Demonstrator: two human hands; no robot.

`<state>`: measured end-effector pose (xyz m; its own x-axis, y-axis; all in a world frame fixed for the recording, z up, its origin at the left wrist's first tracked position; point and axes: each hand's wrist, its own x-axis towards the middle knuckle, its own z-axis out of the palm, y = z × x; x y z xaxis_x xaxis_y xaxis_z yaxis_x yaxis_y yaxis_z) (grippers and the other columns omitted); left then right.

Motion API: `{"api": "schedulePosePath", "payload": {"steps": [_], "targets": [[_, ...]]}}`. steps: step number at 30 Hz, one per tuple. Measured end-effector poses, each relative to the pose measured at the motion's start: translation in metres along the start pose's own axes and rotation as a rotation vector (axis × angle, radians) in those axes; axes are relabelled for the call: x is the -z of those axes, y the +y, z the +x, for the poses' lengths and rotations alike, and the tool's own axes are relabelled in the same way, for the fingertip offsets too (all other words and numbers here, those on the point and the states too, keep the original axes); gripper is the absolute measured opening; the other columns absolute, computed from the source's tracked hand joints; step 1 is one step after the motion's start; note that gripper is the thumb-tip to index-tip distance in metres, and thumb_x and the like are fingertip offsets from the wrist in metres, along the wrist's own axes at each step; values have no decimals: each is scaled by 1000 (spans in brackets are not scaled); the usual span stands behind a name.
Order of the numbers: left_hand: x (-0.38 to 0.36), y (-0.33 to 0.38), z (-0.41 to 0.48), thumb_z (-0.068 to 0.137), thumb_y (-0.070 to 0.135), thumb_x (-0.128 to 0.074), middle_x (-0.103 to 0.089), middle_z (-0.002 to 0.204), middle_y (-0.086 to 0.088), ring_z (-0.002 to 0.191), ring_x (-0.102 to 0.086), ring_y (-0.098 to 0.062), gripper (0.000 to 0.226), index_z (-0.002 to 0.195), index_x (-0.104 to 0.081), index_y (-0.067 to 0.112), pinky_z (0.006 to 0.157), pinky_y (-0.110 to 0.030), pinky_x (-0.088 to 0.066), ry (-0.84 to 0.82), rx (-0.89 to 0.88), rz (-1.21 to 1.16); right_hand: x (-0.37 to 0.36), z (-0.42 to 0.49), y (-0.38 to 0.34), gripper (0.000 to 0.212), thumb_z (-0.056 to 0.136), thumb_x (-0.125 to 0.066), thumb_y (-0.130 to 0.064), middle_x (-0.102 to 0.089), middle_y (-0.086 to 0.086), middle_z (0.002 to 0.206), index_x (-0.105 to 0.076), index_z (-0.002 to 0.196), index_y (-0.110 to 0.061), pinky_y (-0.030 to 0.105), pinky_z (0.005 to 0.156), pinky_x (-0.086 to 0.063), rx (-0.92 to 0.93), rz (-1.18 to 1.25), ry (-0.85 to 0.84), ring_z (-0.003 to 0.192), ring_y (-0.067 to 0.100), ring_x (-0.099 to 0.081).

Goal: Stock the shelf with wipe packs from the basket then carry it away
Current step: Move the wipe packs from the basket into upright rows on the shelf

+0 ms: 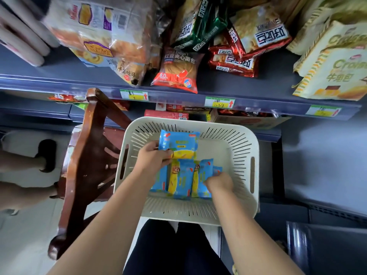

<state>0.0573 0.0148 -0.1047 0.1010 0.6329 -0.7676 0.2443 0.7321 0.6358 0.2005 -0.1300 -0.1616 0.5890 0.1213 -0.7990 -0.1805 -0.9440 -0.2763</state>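
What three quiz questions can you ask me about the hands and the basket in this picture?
1. True or false: the basket is empty.
2. What does the left hand hold? A: a blue and yellow wipe pack. B: a red bread bag. C: a price tag.
3. Which hand reaches the upright wipe packs standing in a row?

Key: 1 false, packs are inside it. 2 A. 3 the right hand.
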Motion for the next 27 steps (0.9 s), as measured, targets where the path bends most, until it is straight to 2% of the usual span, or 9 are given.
{"api": "schedulePosePath", "payload": {"steps": [3,5,7,12,16,19,23,25,27], "targets": [[9,8,-15,87,-6,-72,-74,102,-14,94,-75,-25,24,109,-68,4,88,-36,-62,-32,-31,-41,24,-23,3,24,82,-64,-3,-69,5,94,-66,97,-21,46,75,-61,93,304,86,87,31,-69],[14,14,-23,86,-6,-73,-74,105,-15,96,-75,-27,26,110,-67,3,89,-37,-61,-52,-52,-55,43,-39,4,42,82,-66,0,-67,2,99,-58,115,-25,47,74,-62,153,448,69,87,25,-70],[18,22,-38,85,-9,-74,-72,105,-17,99,-73,-30,26,107,-67,3,92,-39,-60,-95,-60,-75,64,-60,6,53,79,-71,2,-69,-4,101,-54,116,-33,44,77,-61,241,531,32,90,18,-71],[27,49,-81,83,-12,-72,-73,99,-16,95,-73,-28,24,101,-67,3,92,-39,-60,-222,-99,-73,95,-112,6,38,78,-69,-5,-75,-13,85,-74,85,-42,31,74,-56,442,546,170,83,8,-71],[41,61,-110,86,-12,-68,-69,105,-18,104,-68,-29,28,110,-63,1,94,-40,-59,-287,-113,-159,97,-155,10,35,84,-70,-1,-74,-11,72,-77,71,-33,33,71,-53,505,660,243,67,8,-66],[60,66,-131,88,-12,-66,-71,109,-16,105,-68,-27,26,108,-63,3,96,-41,-57,-350,-146,-208,93,-185,20,25,85,-72,-6,-76,-4,79,-77,75,-28,40,72,-59,509,708,330,78,21,-73],[79,68,-167,93,-1,-67,-73,99,-11,99,-69,-24,10,96,-64,8,92,-38,-59,-446,-239,-231,97,-235,43,19,89,-68,-9,-76,-8,85,-76,87,-26,39,74,-62,605,722,538,83,15,-73],[85,69,-187,93,2,-68,-74,96,-9,96,-70,-23,9,94,-64,10,86,-34,-61,-523,-282,-214,103,-263,57,16,89,-67,-11,-75,-9,87,-75,91,-25,35,73,-61,636,752,641,84,11,-72],[89,72,-208,92,1,-69,-74,103,-12,98,-71,-25,9,95,-65,9,84,-34,-62,-596,-308,-192,112,-294,71,17,91,-66,-8,-73,-12,84,-74,89,-23,19,67,-56,667,813,728,79,0,-69]]}}
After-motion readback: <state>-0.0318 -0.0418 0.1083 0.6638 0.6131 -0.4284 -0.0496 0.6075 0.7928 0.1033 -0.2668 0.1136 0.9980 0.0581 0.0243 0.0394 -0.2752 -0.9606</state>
